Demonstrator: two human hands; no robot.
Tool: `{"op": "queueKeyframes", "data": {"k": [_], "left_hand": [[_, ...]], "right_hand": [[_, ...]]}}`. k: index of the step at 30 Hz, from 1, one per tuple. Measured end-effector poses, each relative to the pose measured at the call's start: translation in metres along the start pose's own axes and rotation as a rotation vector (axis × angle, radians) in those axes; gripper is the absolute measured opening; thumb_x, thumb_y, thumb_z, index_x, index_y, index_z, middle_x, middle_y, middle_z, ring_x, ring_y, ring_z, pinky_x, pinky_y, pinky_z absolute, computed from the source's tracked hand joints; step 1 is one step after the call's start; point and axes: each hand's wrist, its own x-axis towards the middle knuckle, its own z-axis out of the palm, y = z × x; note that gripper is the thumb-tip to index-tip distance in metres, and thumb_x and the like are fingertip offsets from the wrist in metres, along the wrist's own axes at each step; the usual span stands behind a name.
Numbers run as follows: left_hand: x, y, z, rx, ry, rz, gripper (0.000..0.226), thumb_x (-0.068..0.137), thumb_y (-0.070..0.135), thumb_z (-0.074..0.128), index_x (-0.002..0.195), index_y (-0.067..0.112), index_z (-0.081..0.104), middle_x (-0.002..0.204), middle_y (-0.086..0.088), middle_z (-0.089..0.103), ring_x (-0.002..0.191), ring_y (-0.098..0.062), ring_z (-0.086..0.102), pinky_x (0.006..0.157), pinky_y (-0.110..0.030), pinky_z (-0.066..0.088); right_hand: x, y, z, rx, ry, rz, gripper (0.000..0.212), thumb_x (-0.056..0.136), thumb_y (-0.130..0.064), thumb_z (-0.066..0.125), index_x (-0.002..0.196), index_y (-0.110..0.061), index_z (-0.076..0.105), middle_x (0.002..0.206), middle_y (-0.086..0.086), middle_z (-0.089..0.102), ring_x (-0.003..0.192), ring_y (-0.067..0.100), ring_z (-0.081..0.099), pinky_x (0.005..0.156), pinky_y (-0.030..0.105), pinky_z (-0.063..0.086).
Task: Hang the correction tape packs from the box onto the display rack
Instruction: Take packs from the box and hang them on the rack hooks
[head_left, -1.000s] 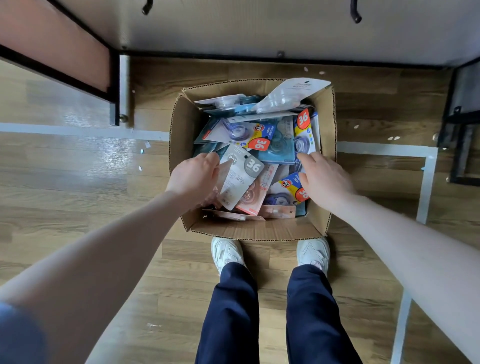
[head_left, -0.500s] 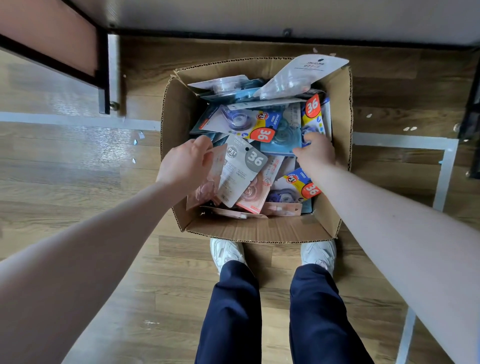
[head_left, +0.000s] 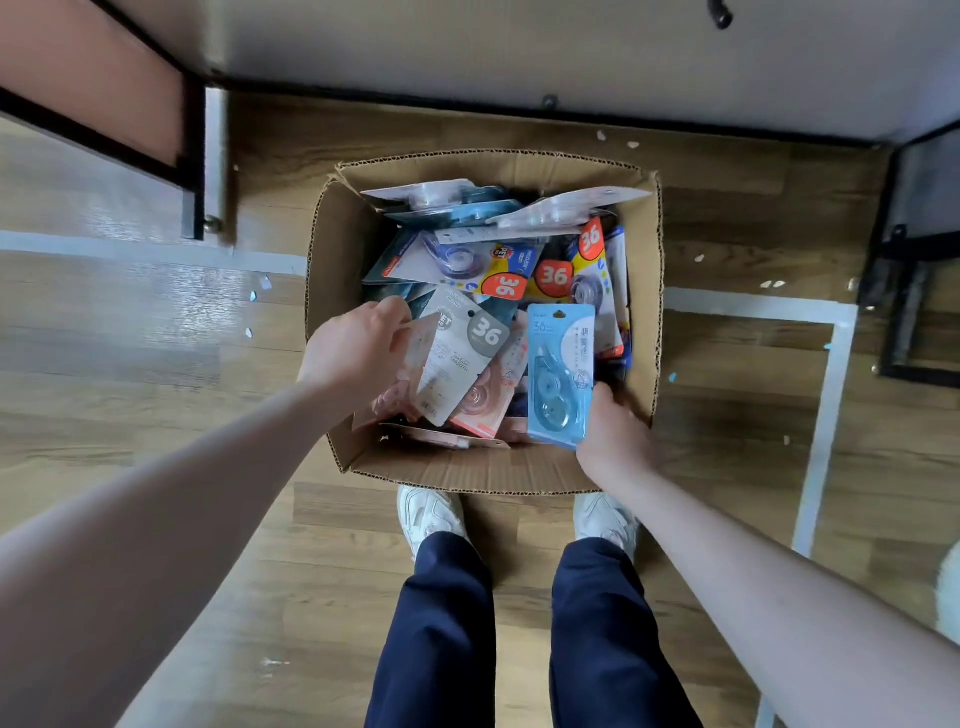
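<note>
Item: person's legs in dark trousers (head_left: 519, 634) and white shoes (head_left: 431, 512), standing on wood floor (head_left: 156, 395), toes at the near wall of the cardboard box (head_left: 467, 470).

Item: right hand (head_left: 615, 434), at the box's near right corner. Fingers curled round the lower end of 1 light blue pack (head_left: 560, 374), thumb on its near right edge. The pack stood clear above the heap, long axis running near to far, hang-hole end pointing away from the person; the gripped end was the near one.

Item: left hand (head_left: 358, 353), at the box's left side. Fingertips pinched a pale pink pack (head_left: 415, 343) by its edge, just beside a grey pack marked 36 (head_left: 460, 358). That pack was in the heap, not lifted clear.

Item: remaining correction tape packs (head_left: 498, 270), a loose pile filling the box, lying at mixed angles.

Item: rack frame (head_left: 197, 161), black, far left beyond the box; 1 dark hook (head_left: 721, 13) at the top edge.

Assessment: the blue pack was the 1 ready to go. Its hole end already led toward the rack side, so the right hand, which had it, was judged best placed to hang it.
</note>
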Motion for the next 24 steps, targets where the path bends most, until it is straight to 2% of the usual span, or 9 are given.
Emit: {"op": "queueKeyframes", "data": {"k": [4, 8, 10, 12, 14, 18, 21, 24], "left_hand": [[0.005, -0.006, 0.001, -0.010, 0.023, -0.010, 0.020, 0.096, 0.023, 0.042, 0.099, 0.007, 0.054, 0.093, -0.014, 0.061, 0.078, -0.037, 0.056, 0.062, -0.038, 0.043], [0.009, -0.011, 0.004, -0.024, 0.045, -0.013, 0.019, 0.096, 0.022, 0.043, 0.098, 0.006, 0.054, 0.093, -0.016, 0.062, 0.078, -0.038, 0.056, 0.062, -0.038, 0.043], [0.009, -0.014, 0.006, -0.042, 0.052, -0.014, 0.019, 0.096, 0.022, 0.043, 0.098, 0.007, 0.054, 0.094, -0.017, 0.062, 0.079, -0.039, 0.056, 0.062, -0.039, 0.043], [0.009, -0.016, 0.008, -0.051, 0.059, -0.021, 0.019, 0.095, 0.023, 0.044, 0.099, 0.007, 0.054, 0.095, -0.018, 0.063, 0.079, -0.039, 0.056, 0.062, -0.039, 0.044], [0.010, -0.018, 0.009, -0.057, 0.059, -0.023, 0.020, 0.095, 0.023, 0.044, 0.101, 0.007, 0.054, 0.096, -0.018, 0.062, 0.080, -0.039, 0.056, 0.063, -0.039, 0.044], [0.010, -0.019, 0.008, -0.059, 0.056, -0.012, 0.020, 0.095, 0.023, 0.044, 0.101, 0.007, 0.054, 0.095, -0.018, 0.062, 0.079, -0.038, 0.055, 0.061, -0.037, 0.042], [0.010, -0.020, 0.008, -0.054, 0.046, -0.009, 0.020, 0.095, 0.023, 0.043, 0.101, 0.008, 0.053, 0.096, -0.017, 0.063, 0.078, -0.037, 0.055, 0.060, -0.037, 0.043], [0.008, -0.019, 0.008, -0.054, 0.046, -0.011, 0.020, 0.096, 0.024, 0.043, 0.101, 0.008, 0.053, 0.098, -0.016, 0.064, 0.078, -0.037, 0.056, 0.059, -0.037, 0.044]], "right_hand": [[0.015, -0.018, -0.011, 0.016, 0.095, 0.110, 0.041, 0.088, -0.007, 0.056, 0.125, -0.005, 0.038, 0.124, 0.016, 0.051, 0.110, 0.034, 0.054, 0.071, 0.033, 0.040], [0.040, -0.034, -0.026, 0.037, 0.174, 0.117, 0.056, 0.089, -0.012, 0.059, 0.137, -0.004, 0.031, 0.135, 0.017, 0.041, 0.118, 0.033, 0.047, 0.083, 0.038, 0.045], [0.049, -0.039, -0.031, 0.036, 0.239, 0.138, 0.053, 0.090, -0.013, 0.057, 0.136, -0.006, 0.031, 0.135, 0.017, 0.041, 0.116, 0.034, 0.049, 0.076, 0.037, 0.043], [0.052, -0.042, -0.033, -0.050, 0.312, 0.080, 0.047, 0.093, -0.010, 0.053, 0.135, -0.010, 0.032, 0.127, 0.017, 0.047, 0.108, 0.035, 0.055, 0.066, 0.035, 0.037], [0.054, -0.042, -0.032, -0.130, 0.333, -0.055, 0.050, 0.093, -0.009, 0.052, 0.138, -0.015, 0.031, 0.121, 0.017, 0.048, 0.105, 0.035, 0.055, 0.065, 0.034, 0.036], [0.056, -0.046, -0.034, -0.281, 0.267, -0.223, 0.051, 0.089, -0.006, 0.056, 0.136, -0.013, 0.038, 0.125, 0.018, 0.043, 0.114, 0.034, 0.045, 0.081, 0.039, 0.042], [0.057, -0.047, -0.036, -0.360, 0.303, -0.272, 0.039, 0.086, -0.007, 0.059, 0.123, -0.008, 0.048, 0.125, 0.018, 0.042, 0.115, 0.034, 0.041, 0.093, 0.038, 0.037], [0.055, -0.045, -0.037, -0.438, 0.297, -0.341, 0.028, 0.087, -0.013, 0.060, 0.114, -0.010, 0.052, 0.120, 0.015, 0.049, 0.112, 0.033, 0.044, 0.090, 0.039, 0.036]]}}
